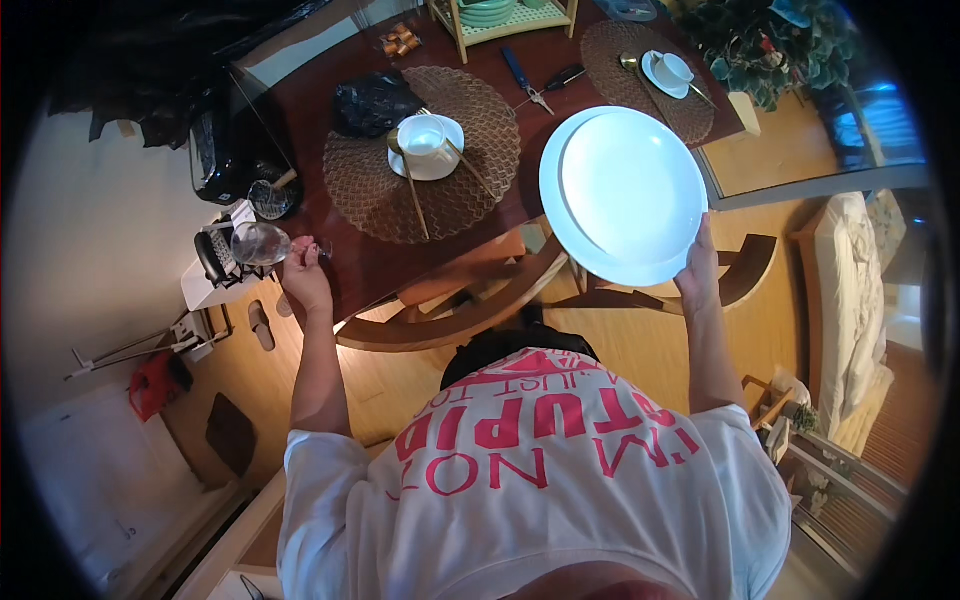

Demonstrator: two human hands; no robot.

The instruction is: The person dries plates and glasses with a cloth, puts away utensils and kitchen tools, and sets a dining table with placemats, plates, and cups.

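Note:
My left hand (306, 270) is closed around the stem of a clear wine glass (261, 244) at the table's left edge. Two stacked white plates (630, 195), a smaller one on a larger one, are held at their lower right rim by my right hand (699, 266). A white cup (421, 136) on a saucer (448, 169) stands on a round woven placemat (360, 187), with gold-coloured cutlery (415, 196) around it. A black plastic bag (375, 103) lies at that mat's upper left. Another cup (673, 69) and saucer sit on the farther placemat (611, 49).
Behind the left hand, another clear glass (270, 199) stands beside a black appliance (212, 161). Scissors (525, 79) and a black-handled tool (564, 77) lie between the mats. A small rack (510, 28) holds green dishes. Curved wooden chairs (457, 319) stand at the near edge.

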